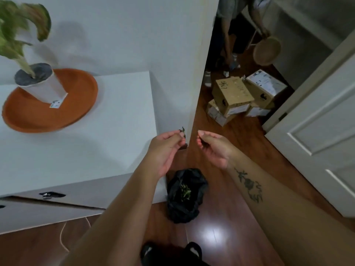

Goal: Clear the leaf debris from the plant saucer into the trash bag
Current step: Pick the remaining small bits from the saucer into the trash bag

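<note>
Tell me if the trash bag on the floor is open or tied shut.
Open. The black trash bag gapes upward at its mouth, and green leaf debris shows inside.

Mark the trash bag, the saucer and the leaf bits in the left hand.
trash bag [196, 184]: head view, on the black rim right of the opening.
saucer [76, 93]: head view, on bare orange surface right of the pot.
leaf bits [182, 129]: head view, on the dark scrap above the left hand's fingertips.
</note>
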